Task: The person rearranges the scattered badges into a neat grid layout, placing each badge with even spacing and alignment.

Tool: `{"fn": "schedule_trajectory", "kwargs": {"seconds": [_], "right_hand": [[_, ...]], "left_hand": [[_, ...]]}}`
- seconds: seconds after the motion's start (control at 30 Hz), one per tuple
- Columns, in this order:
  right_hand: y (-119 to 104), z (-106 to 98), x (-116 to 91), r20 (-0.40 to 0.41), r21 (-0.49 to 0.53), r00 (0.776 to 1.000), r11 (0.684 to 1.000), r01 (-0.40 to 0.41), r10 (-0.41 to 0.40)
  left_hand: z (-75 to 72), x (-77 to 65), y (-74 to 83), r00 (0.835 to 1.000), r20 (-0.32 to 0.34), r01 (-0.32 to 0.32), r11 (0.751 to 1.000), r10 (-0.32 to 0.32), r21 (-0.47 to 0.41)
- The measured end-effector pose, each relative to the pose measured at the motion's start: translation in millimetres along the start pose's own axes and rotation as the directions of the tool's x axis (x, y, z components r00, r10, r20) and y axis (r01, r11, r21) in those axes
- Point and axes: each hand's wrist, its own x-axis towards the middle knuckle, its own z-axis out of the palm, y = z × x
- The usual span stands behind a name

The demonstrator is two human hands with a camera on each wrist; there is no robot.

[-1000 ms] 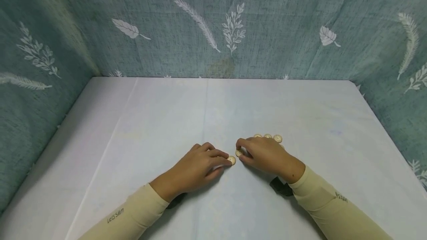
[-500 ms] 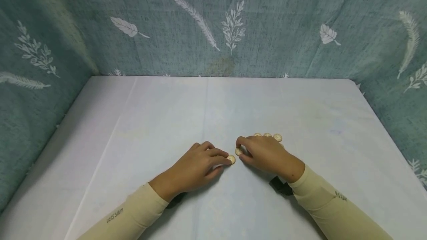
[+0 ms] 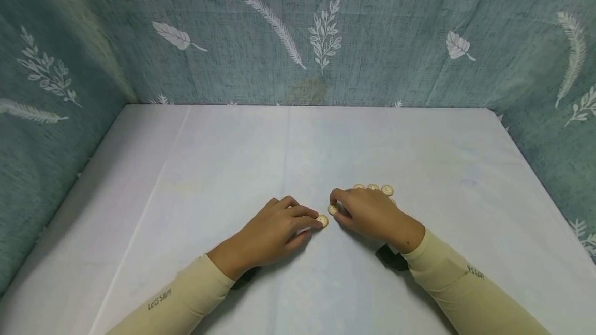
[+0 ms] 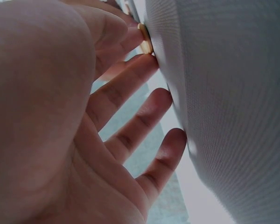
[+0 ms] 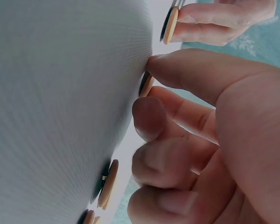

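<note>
Near the table's middle, my left hand [image 3: 277, 231] touches the left edge of a round, pale wooden button [image 3: 323, 221] with its index and middle fingertips. Those fingers are extended, and the other fingertips rest spread on the cloth in the left wrist view, where the button [image 4: 145, 41] shows edge-on. Just to the right, my right hand [image 3: 372, 216] pinches another wooden button [image 3: 332, 209] between thumb and index finger. In the right wrist view that button [image 5: 147, 85] sits low at the cloth, partly covered by the fingertips. The two buttons lie close together with a small gap.
Behind my right hand lie several more wooden buttons [image 3: 387, 190], some partly hidden by the hand. A white cloth [image 3: 223, 159] covers the table. Green leaf-patterned fabric [image 3: 298, 35] hangs along the back and both sides.
Both hands and the buttons keep their places on the table. The whole head view has shifted up very slightly.
</note>
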Motion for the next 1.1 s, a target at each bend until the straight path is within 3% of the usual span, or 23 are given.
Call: {"fn": "schedule_trajectory", "kwargs": {"seconds": [1.1], "right_hand": [[-1.8, -1.8, 1.8, 0.010, 0.025, 1.000, 0.999, -0.022, 0.022]], "left_hand": [[0.2, -0.7, -0.4, 1.000, -0.016, -0.007, 1.000, 0.007, 0.000]]}}
